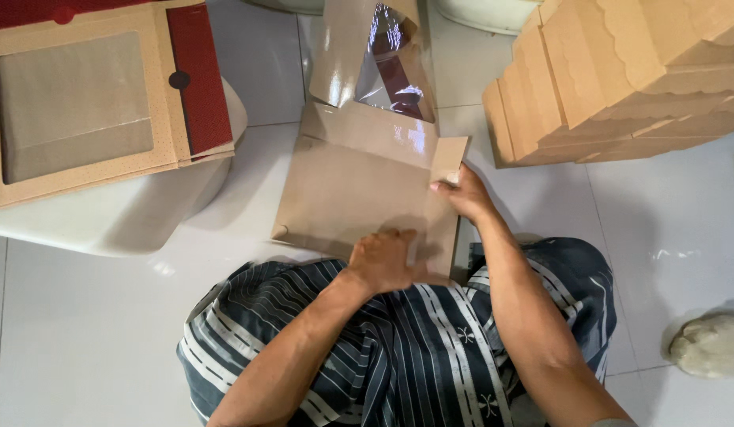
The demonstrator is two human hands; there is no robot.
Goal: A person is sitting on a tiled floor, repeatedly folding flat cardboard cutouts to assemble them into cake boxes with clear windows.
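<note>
two hands on one flat box blank (359, 190) right now, brown cardboard, lying on the white tile floor (90, 332) just past my knees. my left hand (386, 261) is pressed flat on the near edge of it, palm down, fingers spread a bit, so that grip is wide and not holding anything, just pinning the card down. my right hand (464, 194) is out at the right edge with a narrow grip, fingertips pinched on the little side flap (450, 158), which stands up a bit off the panel. far end of the blank tilts up and has a clear plastic window (394, 67) with something dark red showing through it. left of me there's a finished window box (90, 103) with a red strip down its side, sitting on a white plastic seat (122, 221). upper right is a big stack of folded brown boxes (620, 79) with wavy edges. my striped blue cloth (398, 348) covers my lap.
</note>
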